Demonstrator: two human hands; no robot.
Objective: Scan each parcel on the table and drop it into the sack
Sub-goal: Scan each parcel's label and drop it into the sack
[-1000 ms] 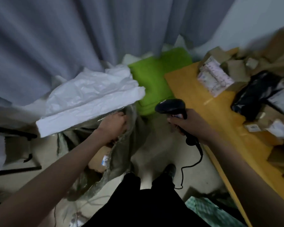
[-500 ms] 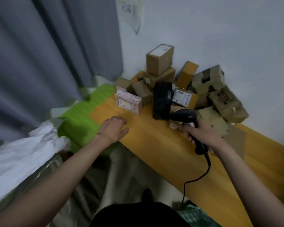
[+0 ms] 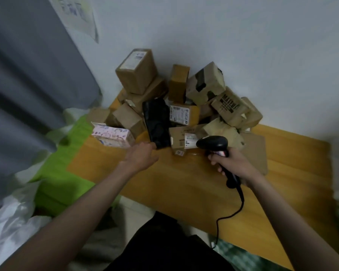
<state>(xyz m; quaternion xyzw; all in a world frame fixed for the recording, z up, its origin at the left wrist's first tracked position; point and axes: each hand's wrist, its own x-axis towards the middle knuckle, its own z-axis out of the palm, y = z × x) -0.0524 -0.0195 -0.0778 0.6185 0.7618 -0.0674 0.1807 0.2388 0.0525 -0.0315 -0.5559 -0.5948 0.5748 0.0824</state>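
On the table (image 3: 184, 184), parcel pile (image 3: 180, 106), left hand (image 3: 141, 156) touching black parcel (image 3: 158, 124), right hand (image 3: 232, 163) gripping scanner (image 3: 213, 143).

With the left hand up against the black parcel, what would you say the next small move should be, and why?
Probably grip the black parcel with the left hand and pull it clear: that hand sits at its near end, and the right hand holds the scanner ready beside it.

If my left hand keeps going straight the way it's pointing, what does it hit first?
Most likely the black parcel. The left hand points up toward the pile with its fingertips right at that parcel's near end, so close that contact can't be ruled out already. The patterned pink box lies off to its left.
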